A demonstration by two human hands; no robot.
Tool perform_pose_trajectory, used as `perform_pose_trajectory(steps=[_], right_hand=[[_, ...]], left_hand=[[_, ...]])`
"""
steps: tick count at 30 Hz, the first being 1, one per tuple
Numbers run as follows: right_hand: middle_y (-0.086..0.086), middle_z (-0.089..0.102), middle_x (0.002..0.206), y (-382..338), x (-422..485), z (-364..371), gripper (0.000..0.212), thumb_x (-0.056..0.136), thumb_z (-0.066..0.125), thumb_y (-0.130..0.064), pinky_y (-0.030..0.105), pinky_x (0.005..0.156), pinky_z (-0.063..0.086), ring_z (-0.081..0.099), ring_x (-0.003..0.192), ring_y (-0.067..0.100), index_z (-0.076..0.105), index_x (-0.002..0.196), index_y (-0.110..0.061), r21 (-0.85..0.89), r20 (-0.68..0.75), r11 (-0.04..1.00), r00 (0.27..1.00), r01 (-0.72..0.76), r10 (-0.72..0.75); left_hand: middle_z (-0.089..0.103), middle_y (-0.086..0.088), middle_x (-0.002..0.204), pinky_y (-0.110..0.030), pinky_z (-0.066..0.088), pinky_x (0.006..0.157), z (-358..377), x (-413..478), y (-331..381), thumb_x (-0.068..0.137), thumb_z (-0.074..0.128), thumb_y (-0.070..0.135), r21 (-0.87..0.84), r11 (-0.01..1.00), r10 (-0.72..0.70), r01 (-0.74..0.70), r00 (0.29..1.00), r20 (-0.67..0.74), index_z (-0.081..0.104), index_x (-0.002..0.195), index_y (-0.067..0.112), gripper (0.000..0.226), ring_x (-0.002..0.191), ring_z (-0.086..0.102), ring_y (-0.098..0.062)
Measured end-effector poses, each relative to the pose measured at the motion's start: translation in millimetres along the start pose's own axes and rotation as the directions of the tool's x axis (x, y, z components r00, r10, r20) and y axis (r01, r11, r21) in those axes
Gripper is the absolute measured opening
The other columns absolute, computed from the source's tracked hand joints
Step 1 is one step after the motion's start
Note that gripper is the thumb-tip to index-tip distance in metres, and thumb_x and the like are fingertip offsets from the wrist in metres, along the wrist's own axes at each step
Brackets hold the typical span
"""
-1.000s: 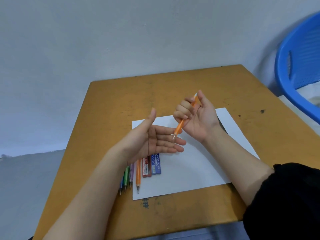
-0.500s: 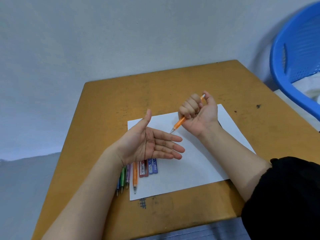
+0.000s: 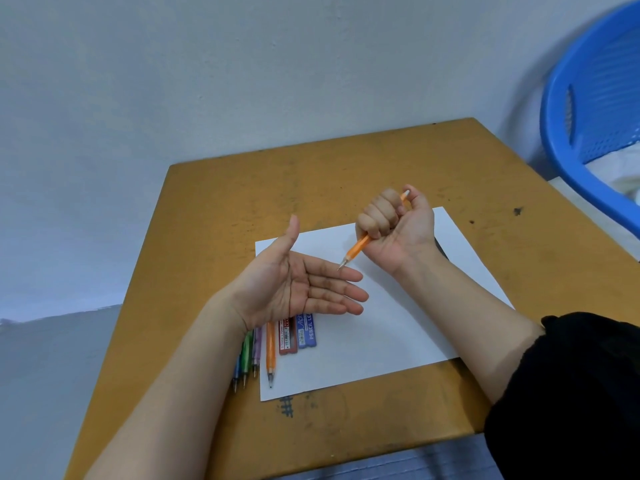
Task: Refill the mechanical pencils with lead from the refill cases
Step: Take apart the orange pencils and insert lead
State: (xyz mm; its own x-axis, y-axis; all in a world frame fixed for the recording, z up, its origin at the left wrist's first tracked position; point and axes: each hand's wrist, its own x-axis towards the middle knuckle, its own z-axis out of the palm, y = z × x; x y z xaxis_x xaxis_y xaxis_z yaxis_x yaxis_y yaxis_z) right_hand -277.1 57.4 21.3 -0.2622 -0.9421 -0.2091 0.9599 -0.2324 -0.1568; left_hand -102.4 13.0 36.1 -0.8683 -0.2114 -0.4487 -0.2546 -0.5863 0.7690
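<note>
Since a second ago the right hand (image 3: 398, 223) has closed into a fist round the orange pencil (image 3: 356, 251), tip close over the left hand (image 3: 287, 285), whose fingers (image 3: 339, 292) lie flat and spread. Judged light, slick plastic, lead brittle: grip mid-barrel. Refill cases (image 3: 298, 332) lie on the bench (image 3: 346, 168)
</note>
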Motion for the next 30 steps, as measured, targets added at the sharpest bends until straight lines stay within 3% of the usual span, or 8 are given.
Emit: perform_pose_trajectory(steps=[10, 23, 27, 30], right_hand=[[-0.003, 0.011, 0.041, -0.3, -0.1, 0.0, 0.054, 0.091, 0.03, -0.038, 0.023, 0.038, 0.01, 0.004, 0.041, 0.013, 0.026, 0.043, -0.015, 0.01, 0.005, 1.0, 1.0, -0.004, 0.004], [-0.002, 0.02, 0.039, -0.7, 2.1, -1.9, 0.053, 0.093, 0.033, -0.044, 0.023, 0.037, 0.017, 0.008, 0.041, 0.011, 0.029, 0.049, -0.015, 0.004, 0.065, 0.999, 0.997, -0.035, 0.035], [-0.003, 0.022, 0.043, 0.4, 4.7, -0.3, 0.053, 0.096, 0.031, -0.052, 0.023, 0.038, 0.024, 0.02, 0.037, 0.011, 0.032, 0.057, -0.015, -0.1, 0.111, 0.994, 0.992, -0.047, 0.058], [-0.003, 0.026, 0.045, 3.3, 5.7, 1.8, 0.05, 0.098, 0.028, -0.052, 0.022, 0.04, 0.029, 0.026, 0.039, 0.011, 0.036, 0.065, -0.016, -0.203, 0.129, 0.979, 0.99, -0.024, 0.051]], left_hand=[[0.066, -0.03, 0.107, -0.033, 0.058, 0.078, -1.1, -0.6, 0.0, 0.078, 0.021, 0.072, 0.009, 1.0, 0.004, -0.005, 1.0, 0.031, 0.069, 0.106, -0.007, 0.097, 0.096, 0.068, -0.039], [0.065, -0.03, 0.109, -0.033, 0.058, 0.079, -1.4, -1.7, 0.5, 0.079, 0.021, 0.071, 0.015, 1.0, 0.02, -0.021, 1.0, 0.022, 0.068, 0.108, -0.006, 0.095, 0.097, 0.068, -0.038], [0.067, -0.028, 0.109, -0.031, 0.059, 0.077, 0.8, -0.6, 0.5, 0.081, 0.027, 0.065, 0.03, 0.998, 0.049, -0.048, 0.998, -0.04, 0.058, 0.121, -0.002, 0.084, 0.095, 0.069, -0.034], [0.069, -0.025, 0.104, -0.028, 0.059, 0.074, 2.6, 2.3, -1.0, 0.083, 0.041, 0.049, 0.026, 0.987, 0.16, -0.158, 0.976, -0.148, 0.057, 0.118, 0.001, 0.061, 0.091, 0.071, -0.031]])
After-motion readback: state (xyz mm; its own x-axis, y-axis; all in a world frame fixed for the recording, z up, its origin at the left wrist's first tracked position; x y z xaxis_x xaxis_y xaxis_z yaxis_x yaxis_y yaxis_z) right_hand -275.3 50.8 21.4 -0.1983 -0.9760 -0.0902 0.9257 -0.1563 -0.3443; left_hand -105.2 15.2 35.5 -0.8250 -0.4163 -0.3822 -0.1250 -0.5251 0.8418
